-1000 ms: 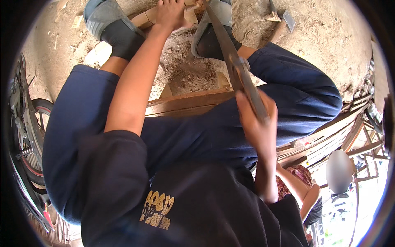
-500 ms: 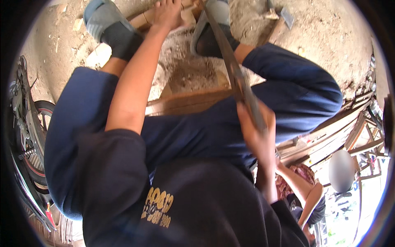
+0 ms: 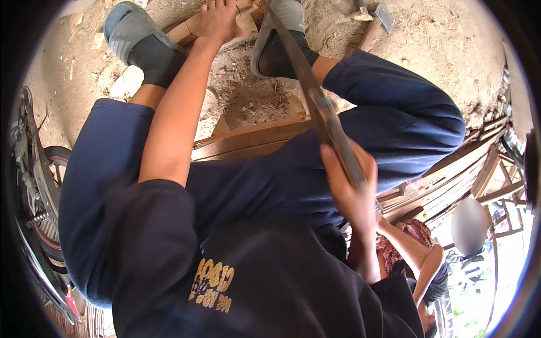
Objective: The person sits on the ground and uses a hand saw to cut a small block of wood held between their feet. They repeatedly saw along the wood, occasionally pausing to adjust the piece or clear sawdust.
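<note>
My right hand (image 3: 352,180) is wrapped round the grip end of a long handsaw (image 3: 307,76). Its dark, narrow blade slants up and left past my right foot, and the tip reaches the wood at the top edge. With fingers bent over it, my left hand (image 3: 218,21) presses on a piece of wood (image 3: 246,23) between my feet. Part of that piece is hidden under the hand. Grey sandals (image 3: 127,31) and dark socks cover my feet, which stand either side of the wood.
A wooden plank (image 3: 253,138) lies beneath my legs, above dirt scattered with chips. At the upper right is a flat metal-headed tool (image 3: 384,19). A motorcycle (image 3: 42,197) stands at the left. Another person (image 3: 414,253) sits at the lower right near stacked timber (image 3: 445,183).
The whole view has shifted slightly, with feet and left hand now a little further left. Both hands keep their holds, and the saw remains at nearly the same slant.
</note>
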`<state>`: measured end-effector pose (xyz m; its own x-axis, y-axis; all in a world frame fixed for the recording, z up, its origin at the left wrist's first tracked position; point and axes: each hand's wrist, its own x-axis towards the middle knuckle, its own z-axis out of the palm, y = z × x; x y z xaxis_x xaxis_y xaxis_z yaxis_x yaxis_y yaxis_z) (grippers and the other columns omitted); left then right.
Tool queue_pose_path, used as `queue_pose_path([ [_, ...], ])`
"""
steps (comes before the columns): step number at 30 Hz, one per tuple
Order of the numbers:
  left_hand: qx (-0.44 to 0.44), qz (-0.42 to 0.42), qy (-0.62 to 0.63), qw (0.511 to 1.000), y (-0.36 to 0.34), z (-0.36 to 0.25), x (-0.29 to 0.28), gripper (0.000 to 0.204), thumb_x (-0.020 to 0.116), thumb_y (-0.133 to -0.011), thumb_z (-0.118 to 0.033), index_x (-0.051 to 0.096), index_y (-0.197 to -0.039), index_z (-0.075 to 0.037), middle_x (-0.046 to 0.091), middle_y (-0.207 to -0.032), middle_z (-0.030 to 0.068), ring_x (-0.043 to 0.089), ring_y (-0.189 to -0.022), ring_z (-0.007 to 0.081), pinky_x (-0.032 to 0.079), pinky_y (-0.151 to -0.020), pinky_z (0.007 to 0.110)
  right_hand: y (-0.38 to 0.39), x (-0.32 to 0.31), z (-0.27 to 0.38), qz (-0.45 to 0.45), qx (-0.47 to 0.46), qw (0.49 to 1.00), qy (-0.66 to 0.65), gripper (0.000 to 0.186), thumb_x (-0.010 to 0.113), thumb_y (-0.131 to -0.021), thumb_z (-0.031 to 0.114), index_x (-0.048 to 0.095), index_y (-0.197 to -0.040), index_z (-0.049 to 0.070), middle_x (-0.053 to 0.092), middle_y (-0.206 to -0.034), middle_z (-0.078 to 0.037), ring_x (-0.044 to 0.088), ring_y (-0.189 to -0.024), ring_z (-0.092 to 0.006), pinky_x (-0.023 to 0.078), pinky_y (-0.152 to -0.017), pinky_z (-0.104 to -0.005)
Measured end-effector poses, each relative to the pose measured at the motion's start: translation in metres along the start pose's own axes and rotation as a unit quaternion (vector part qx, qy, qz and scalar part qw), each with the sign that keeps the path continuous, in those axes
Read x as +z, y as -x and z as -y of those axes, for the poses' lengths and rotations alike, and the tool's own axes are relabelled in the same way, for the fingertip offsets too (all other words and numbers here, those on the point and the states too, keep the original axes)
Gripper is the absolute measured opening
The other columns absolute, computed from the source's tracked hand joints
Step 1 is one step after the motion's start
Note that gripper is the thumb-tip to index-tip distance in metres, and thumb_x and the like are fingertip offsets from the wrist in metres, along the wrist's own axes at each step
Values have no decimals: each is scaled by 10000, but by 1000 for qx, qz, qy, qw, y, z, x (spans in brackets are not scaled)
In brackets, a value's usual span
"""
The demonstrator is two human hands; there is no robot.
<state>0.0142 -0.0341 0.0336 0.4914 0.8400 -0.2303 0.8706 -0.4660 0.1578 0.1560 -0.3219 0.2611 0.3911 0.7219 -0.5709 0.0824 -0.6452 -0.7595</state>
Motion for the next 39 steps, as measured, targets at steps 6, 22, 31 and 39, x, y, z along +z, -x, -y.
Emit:
queue_pose_path([
  [6,45,-148,-111,982,-34,66,97,704,859,-700,-269,487,-1254,-45,607,-1214,183,559,-1181,354,415,-992,462,8,1,4,20,-17,1000,7,162,657,-944,81,592,-848,-31,526,-664,-47,454,-644,-77,408,-572,-287],
  [22,6,4,-15,1000,-5,-4,3,734,858,-693,-192,476,-1302,-44,564,-1310,201,516,-1262,354,391,-1052,472,-31,3,8,19,3,1000,4,202,643,-943,104,560,-806,-20,510,-655,-15,439,-630,-66,387,-559,-291],
  [31,9,-34,2,999,-1,-5,8,640,834,-702,-178,509,-1238,-50,597,-1227,180,546,-1197,347,406,-1009,467,-9,1,0,7,48,998,30,228,632,-965,99,550,-780,-6,480,-640,-9,411,-627,-61,361,-545,-284],
  [39,23,-39,-7,999,-6,2,19,620,834,-702,-203,514,-1213,-59,600,-1231,192,563,-1178,355,417,-999,463,35,-9,8,-21,16,999,36,172,656,-959,90,596,-831,-10,506,-659,4,434,-643,-57,380,-554,-277],
])
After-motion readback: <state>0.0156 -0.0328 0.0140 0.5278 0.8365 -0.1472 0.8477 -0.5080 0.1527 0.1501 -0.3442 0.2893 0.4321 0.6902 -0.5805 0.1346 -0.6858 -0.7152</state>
